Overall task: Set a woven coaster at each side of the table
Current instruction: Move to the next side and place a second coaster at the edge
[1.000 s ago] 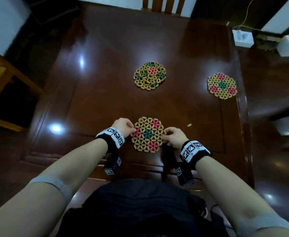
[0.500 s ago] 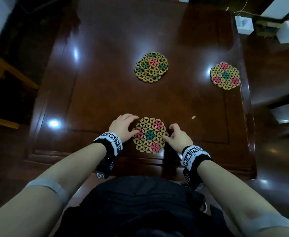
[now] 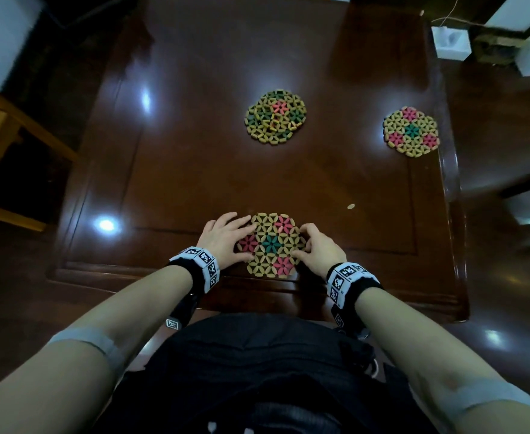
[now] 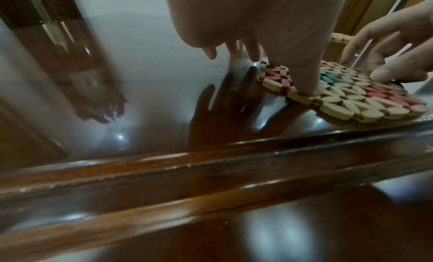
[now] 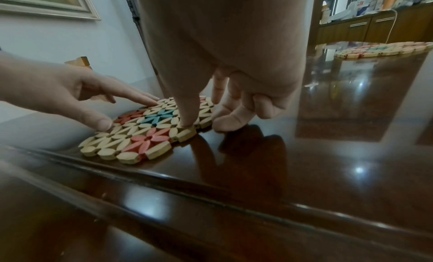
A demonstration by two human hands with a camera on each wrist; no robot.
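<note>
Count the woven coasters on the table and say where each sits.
3. Near coaster at the person's edge, between both hands; middle coaster near the table's centre; right coaster by the right edge.

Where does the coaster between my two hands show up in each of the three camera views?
Head: near coaster sits low centre, by the table's near edge.
Left wrist: upper right, under the left thumb.
Right wrist: left of centre.
Shared landmark: its teal middle flower, seen in all three.
</note>
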